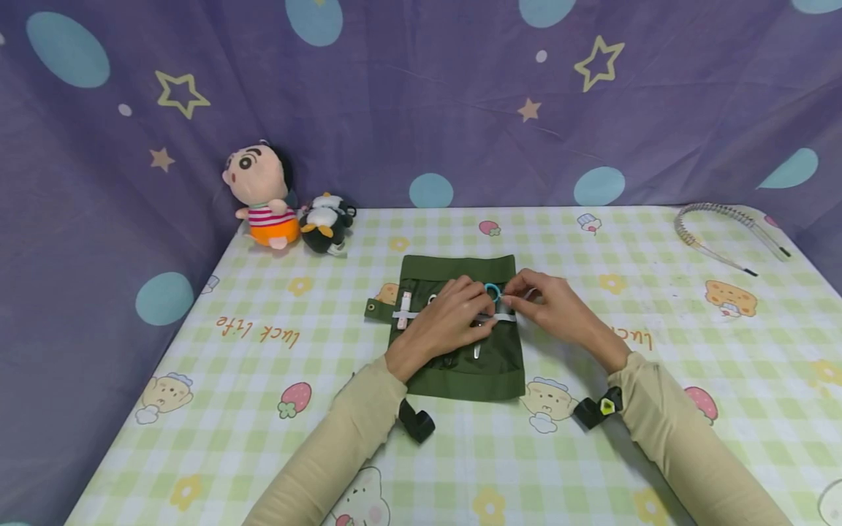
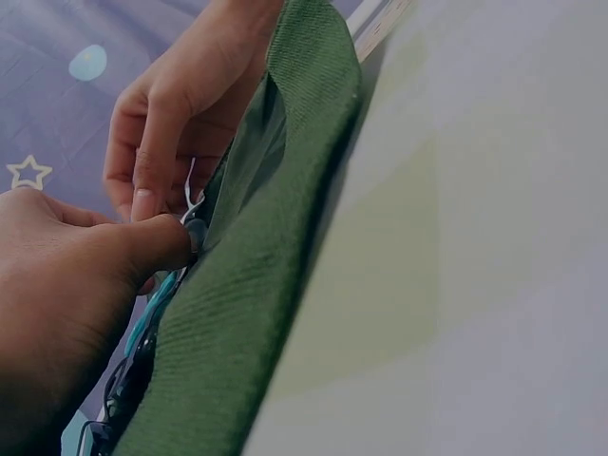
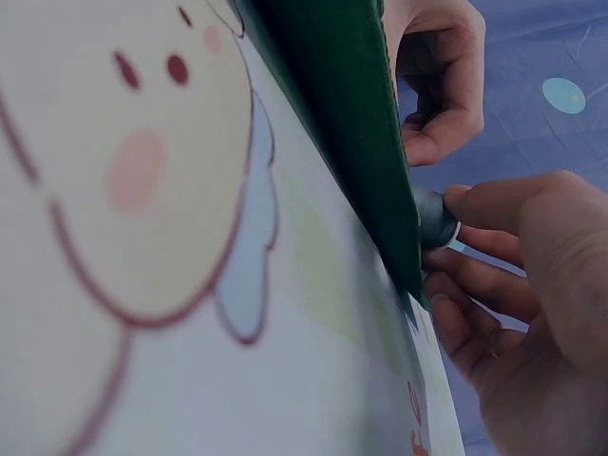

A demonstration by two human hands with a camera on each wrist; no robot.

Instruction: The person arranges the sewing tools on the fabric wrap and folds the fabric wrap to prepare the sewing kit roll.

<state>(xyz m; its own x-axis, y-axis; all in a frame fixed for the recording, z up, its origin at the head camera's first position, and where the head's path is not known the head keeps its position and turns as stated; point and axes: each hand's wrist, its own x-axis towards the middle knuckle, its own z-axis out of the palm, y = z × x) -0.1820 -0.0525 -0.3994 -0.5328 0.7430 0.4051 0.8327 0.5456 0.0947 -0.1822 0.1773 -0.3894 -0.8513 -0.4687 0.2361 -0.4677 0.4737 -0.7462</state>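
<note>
An unfolded dark green fabric case (image 1: 460, 383) lies on the table, with a white elastic band (image 1: 505, 317) across it. My left hand (image 1: 454, 310) reaches over its middle, thumb and fingers curled together at the band. At the case's right side, my right hand (image 1: 552, 303) pinches a small dark grey rounded piece (image 3: 437, 220) with a pale rim. A light blue ring handle (image 1: 492, 292) shows between the hands. One silver tip (image 1: 476, 351) pokes out below the left hand. To the left, a white and pink stick (image 1: 404, 310) sits under the band. The left hand hides other contents.
A snap tab (image 1: 376, 310) sticks out from the case's left side. Two plush toys, a striped-shirt doll (image 1: 266, 197) and a penguin (image 1: 325, 223), are at the back left. A braided headband (image 1: 717, 212) lies at the back right of the checked tablecloth (image 1: 217, 431).
</note>
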